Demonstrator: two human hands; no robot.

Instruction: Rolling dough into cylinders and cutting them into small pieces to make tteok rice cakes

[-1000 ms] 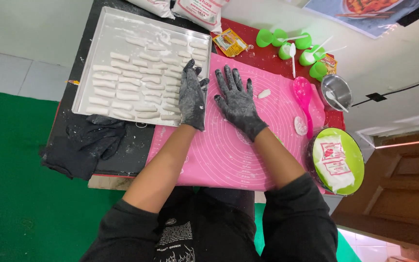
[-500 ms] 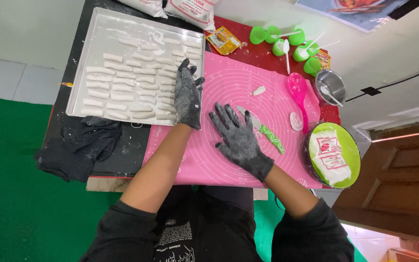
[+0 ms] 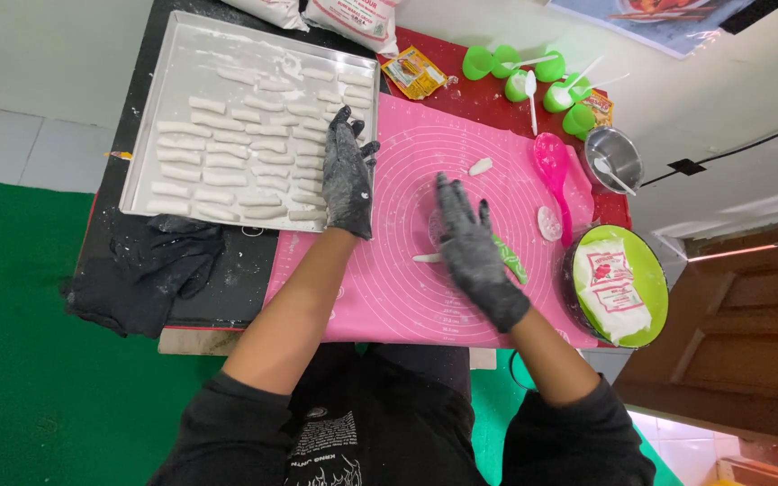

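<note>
While both gloved hands lie open, left hand point(image 3: 349, 175) on tray point(image 3: 173, 63), right hand point(image 3: 472, 247) on mat point(image 3: 389, 297), five green cups point(image 3: 476, 62).

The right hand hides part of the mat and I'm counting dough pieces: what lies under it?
Under the right hand, a white dough strip pokes out leftward and a green tool rightward on the pink mat; their middles are covered.

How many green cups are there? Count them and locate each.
6, clustered beyond the pink mat, far right: cup, cup, cup, cup, cup, cup; overlaps might hide another.
</note>
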